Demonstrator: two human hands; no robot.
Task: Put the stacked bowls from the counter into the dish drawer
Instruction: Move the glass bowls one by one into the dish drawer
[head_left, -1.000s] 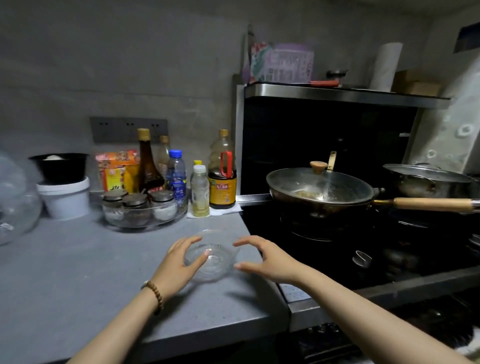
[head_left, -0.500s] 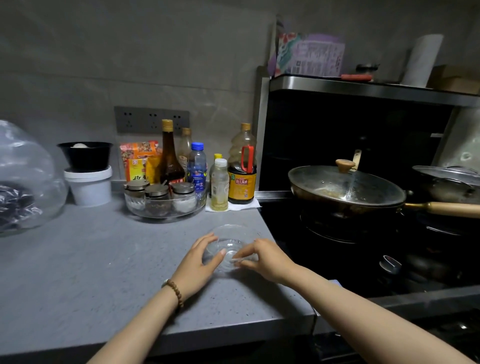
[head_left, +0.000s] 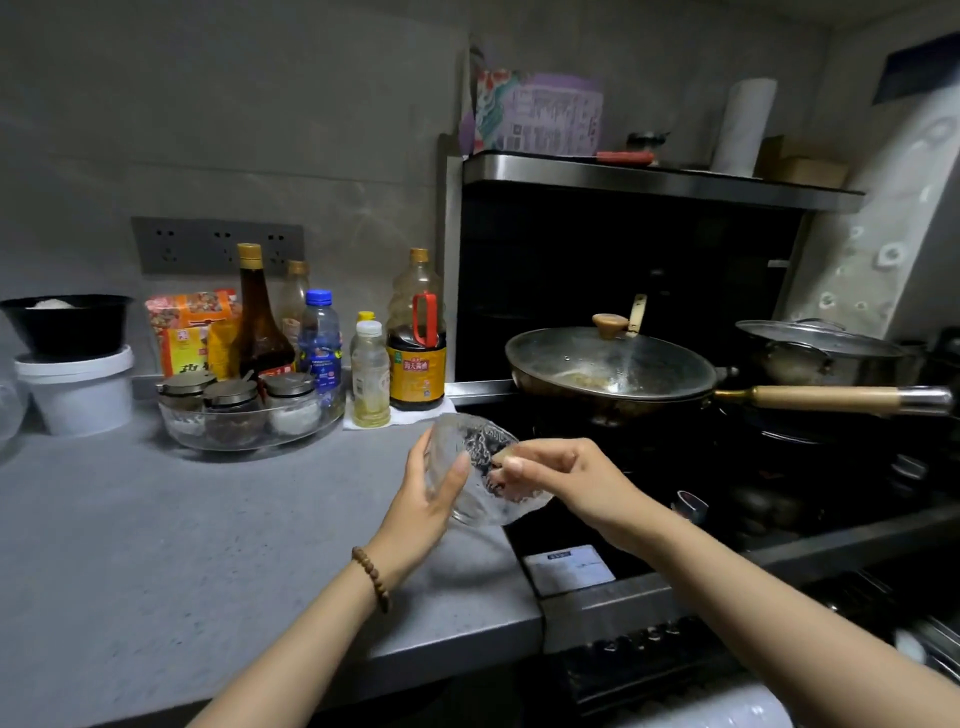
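Note:
Clear textured glass bowls (head_left: 485, 470) are held up off the grey counter (head_left: 156, 545), tilted on their side near the counter's right end by the stove. My left hand (head_left: 428, 493) cups the left side with the thumb over the rim. My right hand (head_left: 563, 480) pinches the right rim with curled fingers. How many bowls are stacked I cannot tell through the glass. No dish drawer is in view.
A glass tray of spice jars (head_left: 249, 415) and several bottles (head_left: 415, 338) stand at the counter's back. A white tub with a black bowl (head_left: 72, 364) sits at the left. A lidded wok (head_left: 613, 369) and a pot (head_left: 821, 353) occupy the stove on the right.
Both hands closed on the bowls and lifted them off the counter, tilting them sideways. The camera view shifted slightly.

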